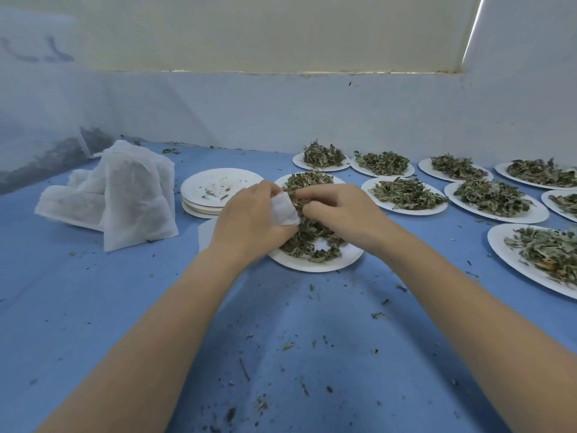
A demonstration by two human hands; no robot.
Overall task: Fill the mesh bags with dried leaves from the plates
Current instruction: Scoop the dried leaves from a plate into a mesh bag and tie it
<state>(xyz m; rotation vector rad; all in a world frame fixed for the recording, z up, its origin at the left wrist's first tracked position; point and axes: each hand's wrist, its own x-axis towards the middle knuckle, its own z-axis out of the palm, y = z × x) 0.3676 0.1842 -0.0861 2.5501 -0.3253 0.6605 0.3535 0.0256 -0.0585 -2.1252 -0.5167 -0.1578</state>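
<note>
dried green leaves (307,232) sit heaped on the white paper plate (315,265); your left hand (249,218) grips a small white mesh bag (284,210), your right hand (340,210) pinches leaves beside its mouth. a narrow opening risks spillage onto the blue cloth (131,307).

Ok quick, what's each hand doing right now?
Left hand: holds the small white mesh bag over the white paper plate.
Right hand: pinches crumbly green dried leaves at the bag.
</note>
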